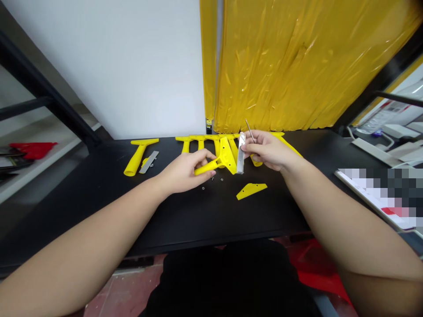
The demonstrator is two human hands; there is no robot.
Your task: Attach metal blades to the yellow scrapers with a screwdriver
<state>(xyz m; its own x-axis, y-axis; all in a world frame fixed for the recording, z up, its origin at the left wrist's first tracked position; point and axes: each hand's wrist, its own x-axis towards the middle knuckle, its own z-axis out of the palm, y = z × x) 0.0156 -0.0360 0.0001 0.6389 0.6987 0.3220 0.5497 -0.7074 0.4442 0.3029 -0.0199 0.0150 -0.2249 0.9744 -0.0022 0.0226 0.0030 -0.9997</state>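
Observation:
My left hand (181,172) grips a yellow plastic scraper handle (227,156) by its grip, its wide head with small holes turned to the right. Close beside that head, my right hand (269,149) pinches a flat silvery metal blade (240,162). A thin metal rod (249,127), perhaps a screwdriver shaft or hex key, also sticks up from the right fingers; its lower end is hidden. Below the hands, a loose yellow cover plate (251,191) with two holes lies on the black table (211,220). Tiny nuts or washers (221,179) are scattered near my left fingers.
Several more yellow scraper handles (201,142) lie in a row behind my hands. At the left are another yellow handle (135,160) and a metal blade (149,162) with small hardware. A white panel (132,66) and yellow plastic sheeting (297,66) stand along the back.

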